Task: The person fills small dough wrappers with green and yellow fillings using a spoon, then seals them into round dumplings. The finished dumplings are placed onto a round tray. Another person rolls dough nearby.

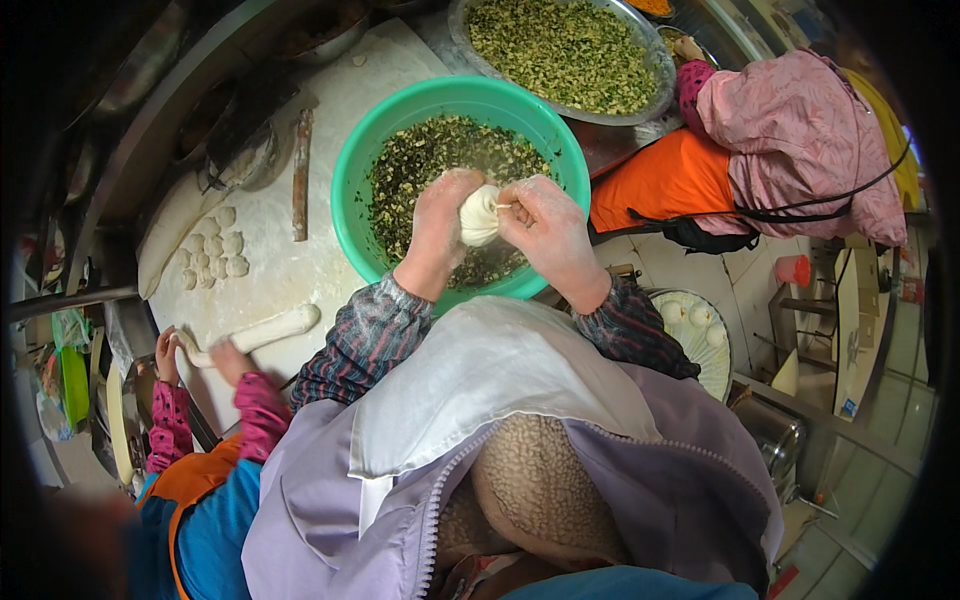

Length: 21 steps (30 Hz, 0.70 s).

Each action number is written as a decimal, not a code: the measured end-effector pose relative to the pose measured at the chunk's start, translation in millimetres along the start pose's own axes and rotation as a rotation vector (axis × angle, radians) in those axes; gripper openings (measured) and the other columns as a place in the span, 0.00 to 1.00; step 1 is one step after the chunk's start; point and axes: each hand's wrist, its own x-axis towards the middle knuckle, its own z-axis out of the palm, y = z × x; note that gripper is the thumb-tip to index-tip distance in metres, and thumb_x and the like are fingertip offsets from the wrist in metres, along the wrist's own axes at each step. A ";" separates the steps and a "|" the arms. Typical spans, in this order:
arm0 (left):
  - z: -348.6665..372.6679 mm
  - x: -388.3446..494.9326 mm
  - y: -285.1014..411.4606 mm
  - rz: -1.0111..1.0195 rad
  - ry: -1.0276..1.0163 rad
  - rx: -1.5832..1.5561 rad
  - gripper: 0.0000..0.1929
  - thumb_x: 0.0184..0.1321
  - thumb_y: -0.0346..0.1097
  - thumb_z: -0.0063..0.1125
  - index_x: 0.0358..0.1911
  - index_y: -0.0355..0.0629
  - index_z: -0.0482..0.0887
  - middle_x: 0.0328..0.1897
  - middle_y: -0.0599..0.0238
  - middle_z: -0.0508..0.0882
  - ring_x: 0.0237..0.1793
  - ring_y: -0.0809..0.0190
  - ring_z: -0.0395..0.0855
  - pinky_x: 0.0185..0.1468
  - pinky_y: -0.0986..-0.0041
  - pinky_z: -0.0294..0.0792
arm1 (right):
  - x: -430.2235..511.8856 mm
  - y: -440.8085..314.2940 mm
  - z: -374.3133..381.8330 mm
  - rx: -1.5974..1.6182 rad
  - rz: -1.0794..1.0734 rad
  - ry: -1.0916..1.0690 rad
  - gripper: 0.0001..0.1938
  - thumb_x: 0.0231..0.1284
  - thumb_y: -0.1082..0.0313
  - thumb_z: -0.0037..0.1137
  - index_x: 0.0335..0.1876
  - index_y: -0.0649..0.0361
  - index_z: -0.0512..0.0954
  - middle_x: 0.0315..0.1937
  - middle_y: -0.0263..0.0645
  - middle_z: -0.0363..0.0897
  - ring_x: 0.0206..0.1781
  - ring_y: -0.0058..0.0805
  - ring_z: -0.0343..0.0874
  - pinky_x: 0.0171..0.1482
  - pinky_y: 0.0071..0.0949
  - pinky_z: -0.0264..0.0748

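Observation:
A white dough bun (478, 217) with gathered pleats is between my two hands, over a green plastic basin (346, 187). My left hand (439, 221) cups the round side of the bun. With thumb and fingers, my right hand (546, 221) pinches the twisted end of the dough. Both hands are dusted with flour. Chopped dark-green filling with pale bits (405, 161) fills much of the basin beneath them. Whatever is inside the bun is hidden by the dough.
Left on the floured worktop (300, 277) are a wooden rolling pin (302, 176) and several dough pieces (214, 246). A co-worker's hands (229, 360) handle a dough rope (277, 330). Another person (795, 142) stands right, near a metal bowl of filling (562, 56). A round steamer tray (720, 367) holds buns.

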 end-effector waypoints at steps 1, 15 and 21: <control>2.2 -0.2 3.2 -0.050 0.035 0.020 0.08 0.61 0.32 0.51 0.38 0.35 0.79 0.37 0.61 0.81 0.36 0.64 0.81 0.41 0.73 0.73 | 0.6 -0.4 -0.7 -0.009 0.014 -0.009 0.08 0.49 0.77 0.57 0.37 0.62 0.77 0.30 0.39 0.72 0.32 0.32 0.76 0.33 0.27 0.73; -1.2 -5.3 -1.5 0.089 -0.075 0.047 0.12 0.66 0.38 0.46 0.39 0.35 0.79 0.37 0.60 0.81 0.37 0.64 0.80 0.43 0.74 0.72 | -1.8 2.4 3.9 0.052 -0.002 0.022 0.07 0.50 0.74 0.57 0.35 0.62 0.74 0.30 0.41 0.72 0.31 0.38 0.74 0.33 0.33 0.71; -20.7 -17.2 -26.4 -0.283 -0.042 -0.021 0.09 0.62 0.37 0.52 0.37 0.38 0.78 0.34 0.62 0.81 0.33 0.63 0.81 0.35 0.71 0.74 | -32.1 13.0 -3.3 -0.073 -0.007 -0.207 0.09 0.52 0.74 0.57 0.39 0.62 0.75 0.29 0.40 0.71 0.31 0.33 0.72 0.33 0.28 0.70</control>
